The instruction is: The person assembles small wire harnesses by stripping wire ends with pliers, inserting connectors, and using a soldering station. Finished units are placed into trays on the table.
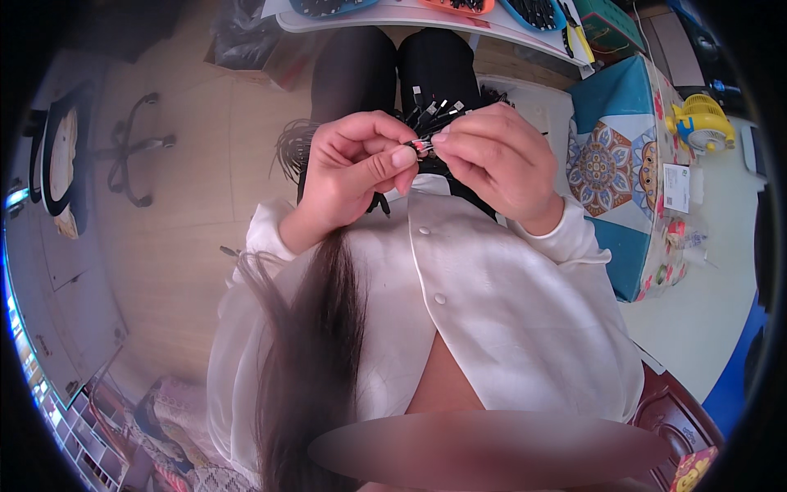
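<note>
My left hand (357, 168) is closed, thumb and fingers pinching the end of a black cable where short red and white wires (421, 146) stick out. From the other side, the fingertips of my right hand (500, 156) press together on the wire ends. Both hands meet above my lap, in front of my white shirt. Beneath and behind them, a bundle of black USB cables (428, 116) lies across my thighs, several plugs pointing up. More thin dark cable (293, 149) hangs in loops beside my left hand. The fingers hide the exact wire tips.
Ahead, a white table (385, 15) carries blue trays (537, 13) and an orange tray (459, 6) of small dark parts, plus yellow-handled pliers (579, 39). To the right are a patterned cloth-covered box (611, 164) and a yellow fan (702, 123). A chair base (131, 148) stands on the left.
</note>
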`<action>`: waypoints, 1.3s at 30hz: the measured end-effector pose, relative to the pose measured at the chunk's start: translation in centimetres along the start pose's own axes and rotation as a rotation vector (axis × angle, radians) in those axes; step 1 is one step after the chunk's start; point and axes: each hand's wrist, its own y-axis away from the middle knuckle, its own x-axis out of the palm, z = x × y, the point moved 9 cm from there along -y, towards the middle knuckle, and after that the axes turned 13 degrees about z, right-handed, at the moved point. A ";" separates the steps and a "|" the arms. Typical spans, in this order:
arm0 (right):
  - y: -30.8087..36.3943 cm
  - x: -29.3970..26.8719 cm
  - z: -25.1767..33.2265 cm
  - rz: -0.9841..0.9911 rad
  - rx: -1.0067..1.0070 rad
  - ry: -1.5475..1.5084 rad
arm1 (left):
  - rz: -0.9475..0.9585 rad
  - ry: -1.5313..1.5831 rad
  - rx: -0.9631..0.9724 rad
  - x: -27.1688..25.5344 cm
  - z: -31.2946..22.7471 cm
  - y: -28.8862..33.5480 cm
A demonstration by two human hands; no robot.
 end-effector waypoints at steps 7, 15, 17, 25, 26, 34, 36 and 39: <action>0.5 0.0 0.4 -0.098 -0.007 0.078 | -0.025 0.011 0.048 0.0 -0.2 0.0; 0.2 0.4 -2.3 -0.032 0.256 -0.320 | -0.020 -0.016 0.043 0.0 -0.1 -0.2; 0.7 0.6 -3.0 -0.032 0.323 -0.356 | 0.003 0.025 0.089 0.1 0.0 -0.5; 8.1 -6.4 -18.4 -0.241 0.678 0.188 | -0.166 -0.007 -0.003 -1.7 0.7 -0.5; 9.4 -8.4 -21.0 -0.241 0.698 0.387 | -0.142 0.006 -0.003 -1.7 0.4 -0.8; 18.9 -12.5 -38.0 0.326 1.180 0.743 | -0.147 0.086 -0.024 -2.6 0.8 -1.9; 19.8 -11.8 -39.9 0.407 1.233 0.598 | -0.172 0.070 -0.034 -2.9 0.7 -2.1; 20.0 -11.7 -41.7 0.600 1.219 0.551 | -0.236 0.031 -0.028 -3.3 0.3 -2.1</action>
